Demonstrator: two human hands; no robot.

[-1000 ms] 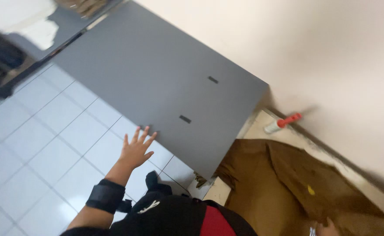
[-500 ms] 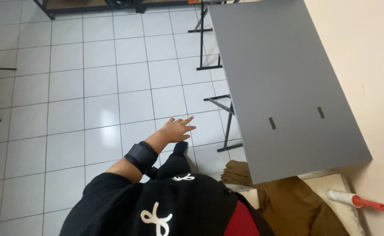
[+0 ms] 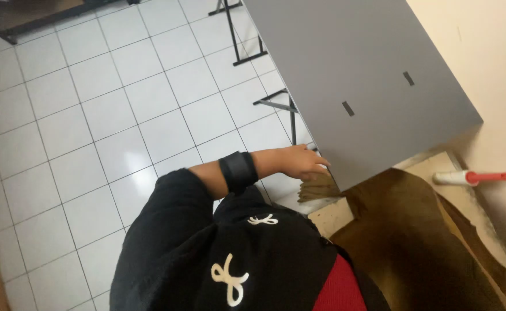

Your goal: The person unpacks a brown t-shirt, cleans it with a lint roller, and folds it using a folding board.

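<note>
Head view. My left hand (image 3: 302,163) reaches to the near corner of the grey tabletop (image 3: 357,75), fingers curled at its edge; whether they actually clamp it I cannot tell. Black wristband (image 3: 238,171) sits on that forearm. My right hand is out of view. The tabletop stands over white floor tiles (image 3: 91,115), beside the wall. Brown fabric (image 3: 414,242) lies below, a lint roller (image 3: 475,177) near it.

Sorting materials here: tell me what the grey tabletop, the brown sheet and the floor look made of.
Tabletop: likely laminated board or painted metal; flat, matte, even grey. Brown sheet: probably fabric or leather; it folds softly. Floor: glazed white tiles, with grout lines and sheen.
</note>
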